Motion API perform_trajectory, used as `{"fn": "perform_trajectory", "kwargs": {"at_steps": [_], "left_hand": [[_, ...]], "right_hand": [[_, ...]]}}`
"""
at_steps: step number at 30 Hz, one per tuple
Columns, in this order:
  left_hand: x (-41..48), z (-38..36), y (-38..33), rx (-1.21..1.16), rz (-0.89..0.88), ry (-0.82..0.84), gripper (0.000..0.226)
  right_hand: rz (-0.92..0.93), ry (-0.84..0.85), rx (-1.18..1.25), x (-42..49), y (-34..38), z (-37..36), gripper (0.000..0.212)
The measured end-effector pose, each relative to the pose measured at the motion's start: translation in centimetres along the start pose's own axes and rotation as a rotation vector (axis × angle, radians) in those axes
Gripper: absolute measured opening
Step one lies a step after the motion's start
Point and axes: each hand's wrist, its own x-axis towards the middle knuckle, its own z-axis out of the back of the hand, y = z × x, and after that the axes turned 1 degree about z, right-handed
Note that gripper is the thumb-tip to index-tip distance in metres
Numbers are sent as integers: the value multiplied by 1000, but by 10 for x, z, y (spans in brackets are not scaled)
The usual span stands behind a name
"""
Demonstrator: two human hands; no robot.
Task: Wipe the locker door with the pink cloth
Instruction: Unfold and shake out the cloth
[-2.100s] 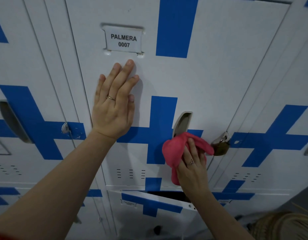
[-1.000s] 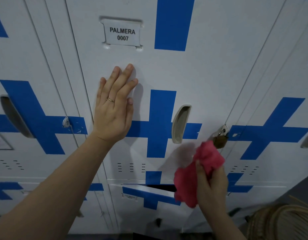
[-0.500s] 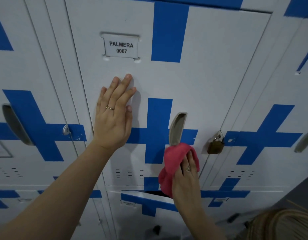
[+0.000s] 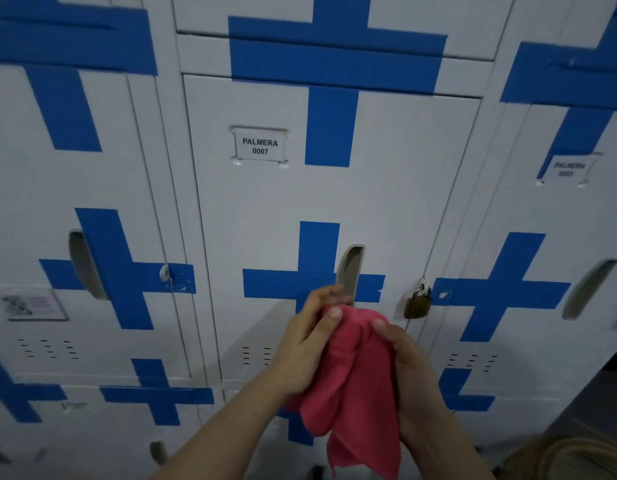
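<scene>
Locker door (image 4: 334, 202), white with blue crosses, fills the middle of the view, one of three doors side by side in this row. It carries one full blue cross (image 4: 314, 284) at mid-height and the stem of another running down from its top edge. Parts of a row above and a row below show at the frame edges.

One pink cloth (image 4: 352, 386) hangs bunched in front of the door's lower half, held off the metal between two hands. The left hand (image 4: 305, 348) grips its upper left side, thumb pressed on the fabric and fingers (image 4: 329, 294) curled behind it. The right hand (image 4: 409, 372) closes around the right side, its fingers hidden in the folds and its thumb on top. The cloth's loose tail drops below both wrists.

Three recessed handles are visible in this row; the middle handle (image 4: 350, 268) sits just above the left hand. One brass padlock (image 4: 417, 303) hangs at the door's right edge, near the cloth but apart from it. Two name plates show: one label (image 4: 260, 147) reading PALMERA 0007 on this door, and a blurred plate (image 4: 568, 169) on the right neighbour.
</scene>
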Motion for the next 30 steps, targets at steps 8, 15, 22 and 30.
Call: {"fn": "perform_trajectory", "kwargs": {"at_steps": [8,15,22,30], "left_hand": [[3,26,-12,571,-12,-51,70],[5,46,-37,217,256,330,23],[16,10,-43,88,278,481,20],[38,-43,-49,318,231,689,32]], "right_hand": [[7,60,-306,-8,14,-5,23],[140,-50,-1060,-23,51,26,20],[452,-255,-1598,-64,78,73,19],[300,-172,-1580,-124,108,135,22]]}}
